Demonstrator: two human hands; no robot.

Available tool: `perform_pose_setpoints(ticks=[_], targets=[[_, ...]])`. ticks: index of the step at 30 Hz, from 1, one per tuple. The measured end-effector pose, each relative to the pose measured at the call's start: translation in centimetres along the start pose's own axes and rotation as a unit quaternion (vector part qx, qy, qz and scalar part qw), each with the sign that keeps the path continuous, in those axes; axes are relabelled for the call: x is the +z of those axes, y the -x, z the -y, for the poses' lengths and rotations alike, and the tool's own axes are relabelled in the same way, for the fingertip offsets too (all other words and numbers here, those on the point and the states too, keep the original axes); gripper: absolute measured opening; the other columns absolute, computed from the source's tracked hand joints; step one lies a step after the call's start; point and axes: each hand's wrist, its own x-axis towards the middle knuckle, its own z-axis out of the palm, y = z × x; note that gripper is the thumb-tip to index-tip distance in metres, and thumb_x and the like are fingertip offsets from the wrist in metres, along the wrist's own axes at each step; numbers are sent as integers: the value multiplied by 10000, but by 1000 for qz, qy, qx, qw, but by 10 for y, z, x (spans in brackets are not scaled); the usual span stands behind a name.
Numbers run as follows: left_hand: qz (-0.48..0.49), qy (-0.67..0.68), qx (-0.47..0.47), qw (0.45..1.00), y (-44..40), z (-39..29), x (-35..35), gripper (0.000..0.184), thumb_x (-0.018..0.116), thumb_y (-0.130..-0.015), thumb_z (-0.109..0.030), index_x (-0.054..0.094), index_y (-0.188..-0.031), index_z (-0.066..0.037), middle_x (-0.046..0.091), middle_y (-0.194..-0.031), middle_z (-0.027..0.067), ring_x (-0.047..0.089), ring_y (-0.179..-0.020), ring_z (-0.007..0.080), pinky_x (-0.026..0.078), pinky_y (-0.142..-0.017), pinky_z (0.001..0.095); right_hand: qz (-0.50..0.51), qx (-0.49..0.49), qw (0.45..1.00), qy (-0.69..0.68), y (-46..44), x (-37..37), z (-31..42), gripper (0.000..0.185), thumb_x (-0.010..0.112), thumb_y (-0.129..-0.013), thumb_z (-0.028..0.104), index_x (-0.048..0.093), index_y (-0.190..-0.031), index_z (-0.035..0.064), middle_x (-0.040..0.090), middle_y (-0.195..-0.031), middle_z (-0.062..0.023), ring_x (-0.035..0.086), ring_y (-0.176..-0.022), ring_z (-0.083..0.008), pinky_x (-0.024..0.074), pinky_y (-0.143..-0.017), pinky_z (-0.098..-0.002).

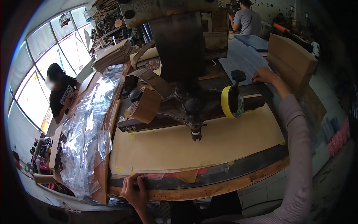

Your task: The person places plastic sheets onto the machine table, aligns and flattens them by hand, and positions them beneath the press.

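Observation:
My left hand (135, 192) is at the front left of the work board, its fingers curled on the wooden front edge (209, 189). My right hand (265, 75) reaches to the far right, fingers pinched together at the near edge of a pile of bluish plastic sheets (242, 56). Between my hands, a large tan sheet of paper (186, 151) lies on the dark board, with bits of yellow tape at its edges. Over it hangs a press head with a dark metal bar (220, 108). A yellow tape roll (226, 102) and a brown tape roll (149, 106) hang on it.
Clear plastic sheets (87, 123) cover the left table. A cardboard box (292, 59) stands at the right behind my arm. One person (61, 89) works at the left, another (248, 20) at the back. Pink material (338, 138) lies far right.

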Motion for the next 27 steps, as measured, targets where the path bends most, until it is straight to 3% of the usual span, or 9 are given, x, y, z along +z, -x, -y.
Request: perform_pose_setpoints(ticks=[4,7,10,13,16,19,23,25,27], targets=[[1,-7,3,1000,2,5,1,118,576,-882,-89,664,-877,-10,664,-776,112,666,-703,239,487,-632,336,-30,31,992,116,6,8,17,192,653,-843,178,692,-872,-8,705,-849,-154,674,-786,-322,506,-723,-394],[1,-10,10,1000,1,5,-1,116,578,-884,-87,666,-880,-12,664,-780,112,671,-706,234,485,-609,326,-115,23,991,57,2,19,-3,183,609,-857,159,653,-829,-17,686,-786,-163,671,-743,-315,507,-696,-392],[5,-1,-2,1000,2,7,1,111,579,-886,-81,668,-881,-15,666,-774,110,676,-710,232,486,-598,322,-187,141,969,-84,-1,33,-30,188,575,-876,144,651,-840,-24,684,-758,-153,682,-724,-292,510,-683,-386],[6,0,7,1000,0,7,-1,100,582,-882,-68,669,-879,-17,670,-771,108,679,-712,232,490,-604,326,-245,326,836,-368,-6,72,-89,239,537,-913,181,643,-869,-29,695,-821,-145,686,-716,-263,513,-676,-389],[5,9,11,1000,0,7,-1,89,588,-870,-55,668,-875,-18,673,-771,106,679,-715,235,494,-621,332,-364,362,738,-437,-10,81,-97,289,517,-940,227,631,-915,-37,702,-924,-131,690,-797,-261,509,-711,-389],[11,12,5,1000,-2,4,-3,72,601,-853,-51,666,-864,-22,673,-782,107,671,-735,259,497,-658,352,-495,388,757,-177,-21,40,-75,279,508,-960,248,630,-987,-2,690,-983,-139,679,-896,-302,498,-758,-395],[12,22,-13,1000,0,5,-3,53,618,-839,-61,662,-851,-32,670,-815,118,651,-782,314,495,-712,393,-691,260,674,-40,-13,-45,-36,249,487,-992,291,623,-1016,84,671,-967,-150,643,-952,-354,482,-782,-385],[6,20,-3,1000,0,6,-3,52,623,-840,-64,659,-860,-32,667,-825,118,647,-792,317,493,-710,396,-694,227,684,-8,16,-94,0,261,480,-1004,294,615,-1057,77,680,-993,-132,657,-974,-305,481,-800,-347],[-2,16,18,1000,0,4,-3,52,625,-839,-68,659,-865,-38,663,-819,113,645,-786,314,493,-705,393,-680,84,728,28,56,-133,57,261,450,-1024,248,600,-1149,75,679,-1093,-106,661,-1022,-241,478,-838,-312]])
